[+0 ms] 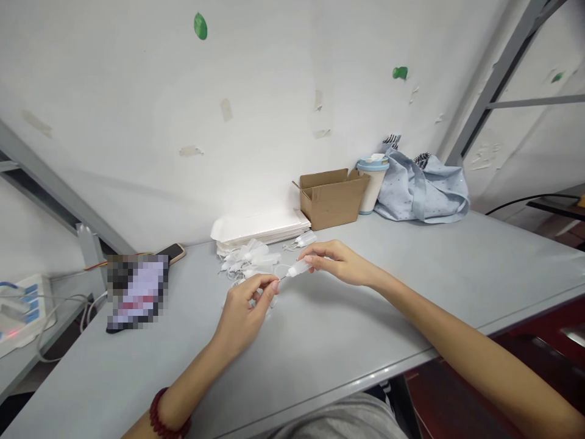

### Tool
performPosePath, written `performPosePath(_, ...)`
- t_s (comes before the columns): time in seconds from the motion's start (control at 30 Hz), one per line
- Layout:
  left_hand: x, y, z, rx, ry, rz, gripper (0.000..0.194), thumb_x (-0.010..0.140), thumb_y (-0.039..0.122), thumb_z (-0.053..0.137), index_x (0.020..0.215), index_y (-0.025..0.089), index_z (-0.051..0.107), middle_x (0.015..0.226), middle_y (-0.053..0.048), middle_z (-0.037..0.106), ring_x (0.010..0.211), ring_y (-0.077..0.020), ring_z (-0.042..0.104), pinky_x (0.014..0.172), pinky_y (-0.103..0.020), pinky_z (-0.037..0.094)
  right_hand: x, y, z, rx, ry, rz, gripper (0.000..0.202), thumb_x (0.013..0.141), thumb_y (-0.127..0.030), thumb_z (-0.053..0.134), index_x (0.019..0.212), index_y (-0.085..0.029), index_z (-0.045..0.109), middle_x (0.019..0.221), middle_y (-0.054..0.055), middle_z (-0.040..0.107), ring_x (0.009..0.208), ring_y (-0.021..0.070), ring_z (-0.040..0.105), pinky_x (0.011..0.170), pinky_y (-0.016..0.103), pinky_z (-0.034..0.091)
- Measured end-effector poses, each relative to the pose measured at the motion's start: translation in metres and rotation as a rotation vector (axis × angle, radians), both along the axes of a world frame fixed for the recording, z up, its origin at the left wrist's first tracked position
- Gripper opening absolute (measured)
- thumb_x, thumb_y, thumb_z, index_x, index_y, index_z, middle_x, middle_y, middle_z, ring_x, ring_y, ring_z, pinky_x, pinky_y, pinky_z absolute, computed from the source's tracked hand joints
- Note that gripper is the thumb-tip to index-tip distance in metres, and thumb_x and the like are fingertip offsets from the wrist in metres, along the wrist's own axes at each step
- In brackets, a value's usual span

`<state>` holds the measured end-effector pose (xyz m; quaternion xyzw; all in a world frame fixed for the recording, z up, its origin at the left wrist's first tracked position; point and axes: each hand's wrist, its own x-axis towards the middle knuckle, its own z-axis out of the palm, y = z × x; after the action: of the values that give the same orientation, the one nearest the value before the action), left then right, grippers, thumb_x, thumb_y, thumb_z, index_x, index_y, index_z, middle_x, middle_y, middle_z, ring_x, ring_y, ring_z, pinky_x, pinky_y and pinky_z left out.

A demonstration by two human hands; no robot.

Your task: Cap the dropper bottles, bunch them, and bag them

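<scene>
- Grey tabletop [320,341] runs along a white wall dotted with tape marks and green spots
- Nearest, the left hand [244,311], a red bead bracelet [164,417] on its wrist, has its fingertips pinched together at the thin tip of a small clear bottle [298,268]
- Right hand [338,261] pinches the bottle's body, holding it just above the tabletop between both hands
- Just behind lies a loose pile of similar clear bottles [249,259], with a stack of white sheets [258,228] beyond
- Farther back stand a cardboard box [329,198], a cup [372,183] and a pale blue bag [425,189]
- A phone [172,252] lies at the left
</scene>
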<state>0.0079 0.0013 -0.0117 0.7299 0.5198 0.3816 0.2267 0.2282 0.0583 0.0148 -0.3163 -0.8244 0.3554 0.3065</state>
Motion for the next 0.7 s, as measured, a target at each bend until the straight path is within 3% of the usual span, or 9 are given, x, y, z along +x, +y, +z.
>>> performPosePath(0.7,0.0016,-0.0032,-0.0001,-0.078,-0.065,-0.013,0.022,0.085,0.037,0.049,0.081,0.02,0.063,0.074,-0.001,0.064,0.066,-0.0147,0.057,0.05,-0.021,0.041,-0.0021,-0.0025,0.0024,0.031,-0.053,0.026,0.03,0.091,-0.034,0.044,0.085,-0.014,0.064,0.069,0.001,0.059,0.064,0.0122,0.05,0.061,0.023,0.037)
